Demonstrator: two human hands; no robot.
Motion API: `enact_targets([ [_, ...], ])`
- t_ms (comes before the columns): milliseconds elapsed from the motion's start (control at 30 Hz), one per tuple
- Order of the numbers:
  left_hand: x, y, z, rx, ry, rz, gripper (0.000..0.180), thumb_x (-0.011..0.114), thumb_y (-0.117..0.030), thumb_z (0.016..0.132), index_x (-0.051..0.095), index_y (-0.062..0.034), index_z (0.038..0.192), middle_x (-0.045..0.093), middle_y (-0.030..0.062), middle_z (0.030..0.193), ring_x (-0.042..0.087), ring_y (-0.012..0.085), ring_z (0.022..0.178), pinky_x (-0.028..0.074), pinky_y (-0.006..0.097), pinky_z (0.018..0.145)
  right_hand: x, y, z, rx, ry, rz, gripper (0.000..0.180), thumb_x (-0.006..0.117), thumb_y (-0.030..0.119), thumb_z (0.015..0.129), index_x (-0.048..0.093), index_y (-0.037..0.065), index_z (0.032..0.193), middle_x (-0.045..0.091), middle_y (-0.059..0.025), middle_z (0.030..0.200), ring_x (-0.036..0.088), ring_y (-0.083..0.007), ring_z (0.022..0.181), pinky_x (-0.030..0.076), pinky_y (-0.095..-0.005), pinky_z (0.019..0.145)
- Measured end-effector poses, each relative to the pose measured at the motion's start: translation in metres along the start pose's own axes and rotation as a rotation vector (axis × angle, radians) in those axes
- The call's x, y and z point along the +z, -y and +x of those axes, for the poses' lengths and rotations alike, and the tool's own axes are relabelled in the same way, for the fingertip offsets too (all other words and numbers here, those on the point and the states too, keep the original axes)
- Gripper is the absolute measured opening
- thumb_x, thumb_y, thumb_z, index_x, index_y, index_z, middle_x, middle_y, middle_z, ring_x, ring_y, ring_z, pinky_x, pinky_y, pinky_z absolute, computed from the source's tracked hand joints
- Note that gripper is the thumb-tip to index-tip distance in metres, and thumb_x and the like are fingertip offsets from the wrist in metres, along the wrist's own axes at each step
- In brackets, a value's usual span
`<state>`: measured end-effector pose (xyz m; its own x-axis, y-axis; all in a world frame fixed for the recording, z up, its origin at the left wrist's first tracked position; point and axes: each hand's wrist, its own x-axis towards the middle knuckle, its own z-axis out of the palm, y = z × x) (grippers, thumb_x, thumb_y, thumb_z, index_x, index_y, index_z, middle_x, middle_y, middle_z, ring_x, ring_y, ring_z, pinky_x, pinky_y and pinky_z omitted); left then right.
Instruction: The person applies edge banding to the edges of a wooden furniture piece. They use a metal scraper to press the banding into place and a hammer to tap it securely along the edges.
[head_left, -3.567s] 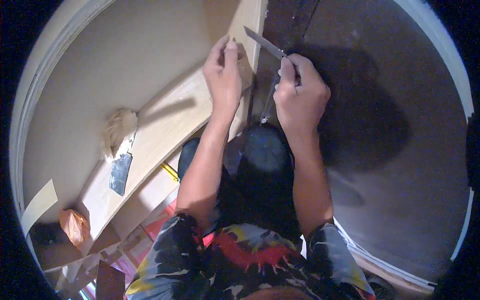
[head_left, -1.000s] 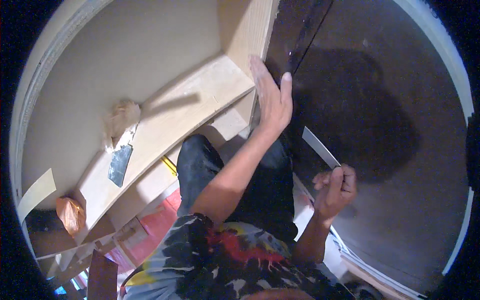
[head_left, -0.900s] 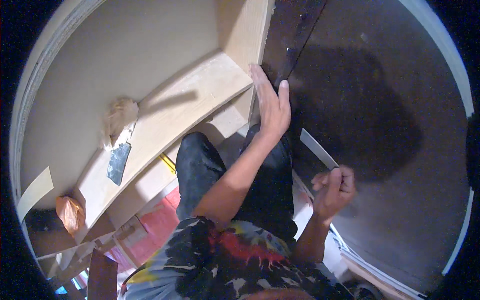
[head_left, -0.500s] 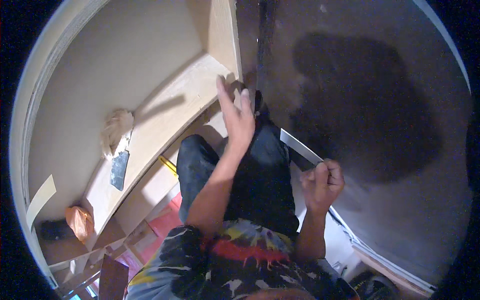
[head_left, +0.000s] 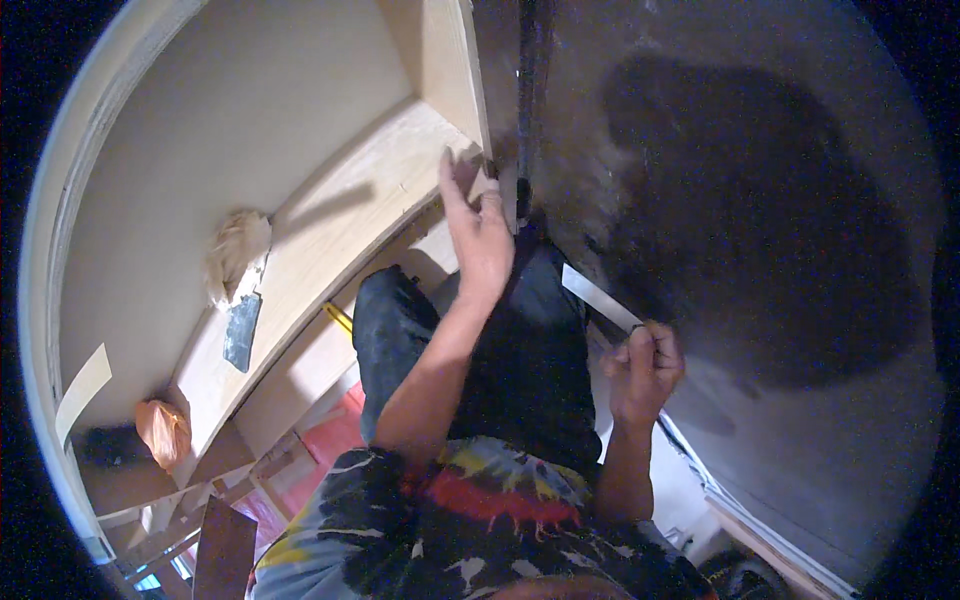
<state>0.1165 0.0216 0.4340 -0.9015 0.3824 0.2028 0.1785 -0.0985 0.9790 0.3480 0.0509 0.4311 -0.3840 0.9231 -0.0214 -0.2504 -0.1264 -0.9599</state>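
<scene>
My left hand (head_left: 482, 245) is raised to the front corner where the wooden shelf (head_left: 345, 220) meets an upright panel (head_left: 445, 65). Its fingers are spread, and I cannot tell whether the tips touch the wood. Between finger and thumb, my right hand (head_left: 645, 370) pinches one end of a narrow pale strip (head_left: 600, 297). The strip's free end points up and left, above my right leg, in front of the dark panel (head_left: 760, 220).
On the shelf lie a putty knife (head_left: 241, 335), a tan fibrous wad (head_left: 238, 250) and an orange plastic bag (head_left: 163, 435). A curved pale strip (head_left: 85, 390) stands at the far left. Below the shelf is a yellow tool (head_left: 339, 318).
My left hand has shifted slightly down and right by the corner. The strip in my right hand has turned a little, showing more of its flat face.
</scene>
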Motion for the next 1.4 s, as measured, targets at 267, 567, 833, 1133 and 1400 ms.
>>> enact_targets([
  [267, 0.002, 0.019, 0.010, -0.240, 0.247, -0.103, 0.078, 0.045, 0.000, 0.102, -0.001, -0.0157, 0.163, 0.043, 0.0246, 0.154, 0.065, 0.0184, 0.086, 0.055, 0.027, 0.071, 0.004, -0.009, -0.003, 0.010, 0.073, -0.027, 0.012, 0.061, 0.013, 0.102, 0.059, 0.002, 0.103, 0.060, -0.0065, 0.067, 0.058, -0.0154, 0.052, 0.051, -0.0335, 0.051],
  [567, -0.029, 0.033, -0.005, -0.363, 0.130, -0.111, 0.062, 0.054, -0.007, 0.102, 0.026, 0.0000, 0.158, 0.049, 0.0176, 0.149, 0.060, 0.0205, 0.115, 0.054, 0.031, 0.087, -0.003, -0.033, 0.000, 0.101, 0.072, -0.060, 0.014, 0.061, 0.016, 0.102, 0.061, 0.002, 0.101, 0.062, -0.0046, 0.069, 0.060, -0.0142, 0.054, 0.051, -0.0306, 0.052],
  [833, -0.002, 0.029, 0.010, -0.272, 0.188, -0.009, 0.054, 0.050, -0.010, 0.105, 0.033, 0.0002, 0.155, 0.046, 0.0189, 0.152, 0.053, 0.0256, 0.129, 0.046, 0.035, 0.100, -0.029, -0.044, -0.001, 0.151, 0.121, -0.121, 0.016, 0.061, 0.021, 0.102, 0.057, 0.005, 0.106, 0.065, -0.0057, 0.077, 0.060, -0.0135, 0.056, 0.051, -0.0296, 0.055],
  [1133, -0.052, 0.021, -0.078, -0.743, 0.274, -0.483, 0.045, 0.051, -0.036, 0.108, 0.057, -0.0006, 0.136, 0.070, 0.0106, 0.118, 0.065, 0.0195, 0.113, 0.052, 0.036, 0.094, 0.006, -0.038, -0.002, 0.167, 0.099, -0.045, 0.024, 0.056, 0.026, 0.105, 0.052, 0.004, 0.113, 0.071, -0.0135, 0.086, 0.063, -0.0170, 0.057, 0.052, -0.0322, 0.056],
  [1400, -0.069, 0.013, -0.096, -0.503, 0.095, -0.294, 0.022, 0.070, -0.016, 0.098, 0.070, 0.0006, 0.112, 0.073, 0.0061, 0.097, 0.067, 0.0111, 0.082, 0.056, 0.026, 0.071, 0.039, -0.060, -0.014, 0.259, 0.329, -0.102, 0.023, 0.055, 0.020, 0.104, 0.055, -0.001, 0.111, 0.072, -0.0142, 0.086, 0.064, -0.0174, 0.058, 0.053, -0.0306, 0.059],
])
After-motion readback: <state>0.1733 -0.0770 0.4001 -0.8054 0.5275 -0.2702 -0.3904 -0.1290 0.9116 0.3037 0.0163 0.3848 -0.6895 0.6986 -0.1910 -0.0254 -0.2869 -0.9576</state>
